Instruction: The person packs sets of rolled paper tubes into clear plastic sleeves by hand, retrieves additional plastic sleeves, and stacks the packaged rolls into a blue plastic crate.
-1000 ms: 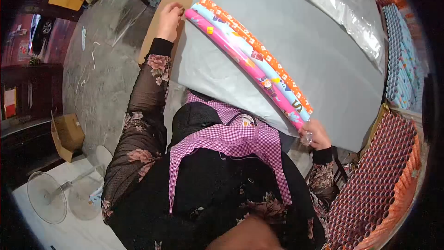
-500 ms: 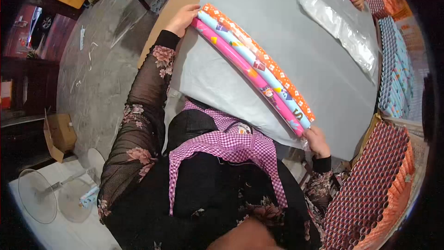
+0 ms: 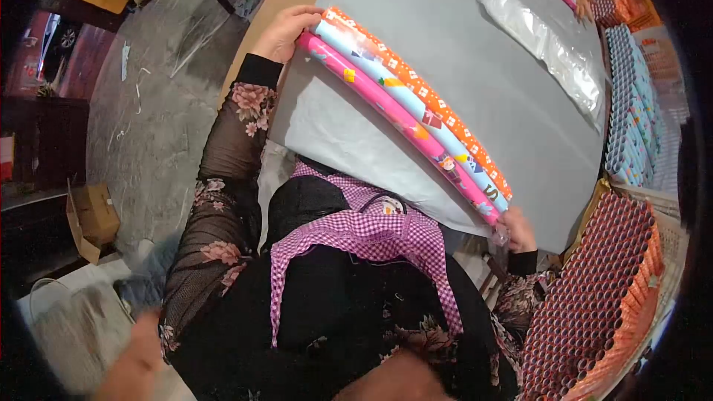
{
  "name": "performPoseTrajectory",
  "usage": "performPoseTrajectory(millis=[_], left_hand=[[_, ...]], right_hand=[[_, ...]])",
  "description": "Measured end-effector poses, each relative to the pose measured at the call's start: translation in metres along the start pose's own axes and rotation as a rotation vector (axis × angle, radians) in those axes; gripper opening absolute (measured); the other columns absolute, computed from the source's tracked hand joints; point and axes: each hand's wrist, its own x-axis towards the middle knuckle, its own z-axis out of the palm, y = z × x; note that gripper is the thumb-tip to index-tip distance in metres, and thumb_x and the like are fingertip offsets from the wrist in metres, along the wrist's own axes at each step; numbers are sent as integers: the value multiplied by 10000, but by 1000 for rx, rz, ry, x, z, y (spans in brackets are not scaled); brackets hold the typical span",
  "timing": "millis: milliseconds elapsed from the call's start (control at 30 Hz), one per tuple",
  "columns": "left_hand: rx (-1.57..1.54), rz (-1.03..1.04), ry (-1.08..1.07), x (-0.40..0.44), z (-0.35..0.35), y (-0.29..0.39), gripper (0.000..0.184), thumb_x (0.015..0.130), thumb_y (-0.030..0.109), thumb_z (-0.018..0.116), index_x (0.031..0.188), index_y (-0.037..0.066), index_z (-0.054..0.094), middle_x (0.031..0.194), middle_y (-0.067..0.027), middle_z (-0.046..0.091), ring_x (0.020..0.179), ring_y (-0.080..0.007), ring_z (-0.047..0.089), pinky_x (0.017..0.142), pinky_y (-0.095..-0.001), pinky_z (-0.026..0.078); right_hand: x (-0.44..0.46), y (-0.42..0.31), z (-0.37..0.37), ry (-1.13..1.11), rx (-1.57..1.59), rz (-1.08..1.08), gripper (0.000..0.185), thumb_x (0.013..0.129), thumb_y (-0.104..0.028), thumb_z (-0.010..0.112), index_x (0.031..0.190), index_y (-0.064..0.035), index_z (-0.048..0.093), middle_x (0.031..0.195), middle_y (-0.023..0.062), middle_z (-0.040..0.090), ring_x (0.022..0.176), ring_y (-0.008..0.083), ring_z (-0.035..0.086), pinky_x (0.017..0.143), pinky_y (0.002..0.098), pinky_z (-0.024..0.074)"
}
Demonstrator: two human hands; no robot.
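Observation:
Three long rolls of wrapping paper lie side by side, slanting across the table: an orange roll (image 3: 417, 83), a light blue roll (image 3: 405, 95) and a pink roll (image 3: 397, 117). Clear plastic shows around them. At their upper left ends, my left hand (image 3: 286, 31) is closed with its fingers over the blue and orange rolls. My right hand (image 3: 518, 230), a little blurred, is closed at the lower right ends, where crumpled clear plastic (image 3: 500, 236) bunches beside the fingers. White sheeting (image 3: 334, 119) lies beneath the pink roll.
Clear plastic sleeves (image 3: 542, 48) lie on the grey table (image 3: 475, 37). Another person's hands (image 3: 583, 4) hold a pink roll at top right. Stacked rolls (image 3: 594, 289) stand to my right. Someone's blurred arm (image 3: 134, 364) shows at lower left, near a cardboard box (image 3: 93, 219).
The rolls have shifted slightly down and right at the right end. At the left end the pink roll has parted a little from the blue one. A blurred arm has appeared at lower left.

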Motion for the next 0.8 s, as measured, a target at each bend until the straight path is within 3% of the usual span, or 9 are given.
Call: performPoseTrajectory(millis=[67, 133, 167, 200, 267, 400, 533, 700, 800], left_hand=[[-51, 23, -90, 0, -6, 1, 327, 884, 88, 625, 1193, -18, 618, 1098, -72, 642, 983, -132, 592, 865, -281, 465], [-38, 72, -102, -1, -11, -4, 337, 892, 78, 607, 1217, -13, 601, 1100, -62, 640, 987, -133, 592, 870, -281, 461], [-25, 119, -118, 1, -12, -7, 349, 901, 67, 588, 1242, -7, 583, 1102, -52, 638, 991, -133, 592, 874, -280, 458], [-29, 108, -129, 3, -10, -10, 349, 901, 67, 588, 1242, -7, 583, 1102, -52, 638, 991, -133, 592, 874, -280, 458], [-79, 312, -167, 9, 4, -18, 374, 907, 18, 537, 1280, 2, 549, 1159, -57, 636, 1034, -153, 595, 899, -278, 453], [-401, 316, -265, 13, 9, -29, 347, 937, 75, 485, 1267, -22, 530, 1294, -157, 589, 1172, -223, 552, 1025, -338, 396], [-539, 244, 3, 14, 16, -39, 308, 962, 128, 486, 1207, -58, 512, 1216, -201, 607, 1165, -255, 548, 1044, -376, 379], [-163, 296, 176, -1, 18, -39, 439, 921, 16, 520, 1345, -69, 448, 1233, -148, 575, 1141, -202, 544, 986, -308, 434], [55, 304, 206, -4, 13, -45, 434, 927, 40, 519, 1339, -74, 451, 1239, -142, 566, 1135, -207, 543, 985, -320, 435]], right_hand=[[11, 10, -2, 17, 20, -4, 183, 817, -149, 510, 844, -31, 647, 680, 5, 571, 573, 108, 508, 499, 271, 375], [24, 27, -6, 153, -92, -214, 202, 829, -159, 506, 867, -25, 652, 690, 3, 581, 603, 127, 537, 523, 289, 377], [13, 1, 1, 239, -486, -240, 237, 856, -175, 485, 888, -4, 645, 707, 78, 615, 621, 192, 562, 564, 331, 407], [27, 16, -9, 276, -600, -632, 233, 885, -165, 488, 935, 12, 631, 751, 173, 631, 649, 297, 598, 601, 390, 442], [30, 17, -6, 522, -872, -849, 187, 874, -84, 519, 992, 22, 619, 805, 229, 619, 726, 394, 613, 654, 432, 469], [29, 10, 4, 653, -942, -796, 225, 836, 1, 543, 1050, 1, 614, 875, 207, 634, 789, 409, 623, 670, 447, 482], [30, -5, 18, 745, -995, -1006, 253, 811, -14, 593, 1062, -24, 621, 912, 179, 613, 789, 382, 606, 656, 448, 474], [31, -18, 29, 700, -1047, -1017, 300, 814, -85, 639, 1108, -36, 614, 897, 159, 595, 780, 364, 597, 653, 436, 472], [32, -20, 32, 705, -1076, -996, 331, 818, -112, 656, 1134, -32, 599, 859, 168, 568, 766, 363, 579, 652, 441, 459]])
